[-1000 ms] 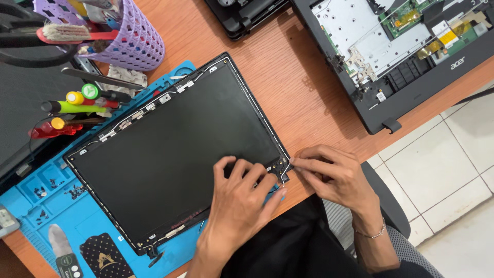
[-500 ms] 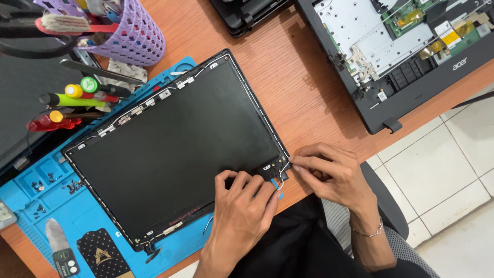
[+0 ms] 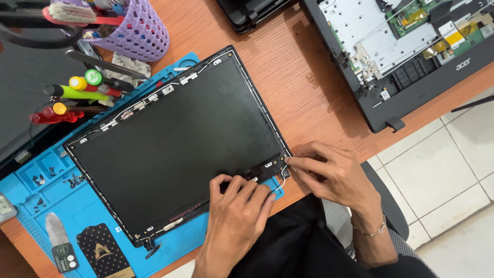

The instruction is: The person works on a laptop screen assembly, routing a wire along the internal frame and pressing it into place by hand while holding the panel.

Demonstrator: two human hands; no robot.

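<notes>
Left hand [image 3: 237, 213]: lies flat on the near edge of the laptop lid shell [image 3: 175, 139], fingers spread narrow and pressing it down, holding nothing.
Right hand [image 3: 329, 172]: fingers pinched tight at the shell's near right corner, on a thin white cable [image 3: 280, 183] by the hinge area (whether they grip the cable or a small fitting cannot be told).
Step in hand: judged as working the cable at that corner; the next move likely calls for a light, steady pull along its channel.
Shell: matte black, flat, rectangular, with small metal tabs along the rim; rests on a blue rubbery mat [image 3: 62, 206].
Desk [image 3: 303, 87]: reddish wood grain.
Far right: opened laptop base [image 3: 411, 56], bare metal and green board.
Far left: purple mesh basket [image 3: 139, 31].
</notes>
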